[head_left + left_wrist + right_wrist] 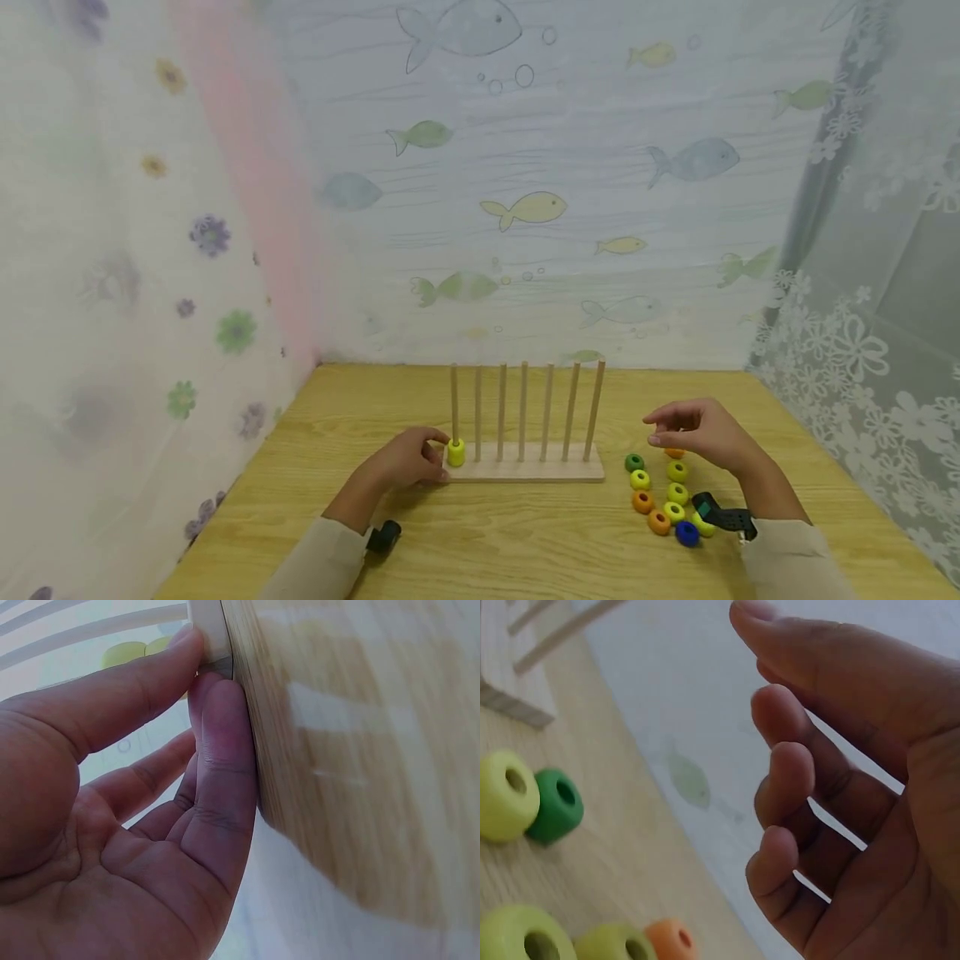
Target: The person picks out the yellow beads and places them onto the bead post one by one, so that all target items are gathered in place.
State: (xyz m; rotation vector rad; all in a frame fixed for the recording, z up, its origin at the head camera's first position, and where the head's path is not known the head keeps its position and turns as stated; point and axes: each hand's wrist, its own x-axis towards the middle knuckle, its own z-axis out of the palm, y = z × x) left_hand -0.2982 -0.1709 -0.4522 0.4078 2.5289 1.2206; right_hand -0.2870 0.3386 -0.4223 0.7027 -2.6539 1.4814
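A wooden peg rack (525, 475) with several upright rods stands on the table. Two yellow beads (456, 458) appear stacked low on its leftmost rod. My left hand (408, 458) pinches the left end of the rack's base, thumb above and fingers at the side, as the left wrist view shows. Over to the right, my right hand (705, 433) hovers above the loose beads with its fingers loosely bent and nothing between them. Closest below it lie a green bead (551, 817), an orange bead (671, 945) and some yellow beads (506, 802).
Loose beads lie in two rough rows right of the rack, with a blue bead (687, 537) at the near end and orange beads (658, 525) among them. The wooden table (510, 542) meets a fish-patterned curtain (525, 275) behind.
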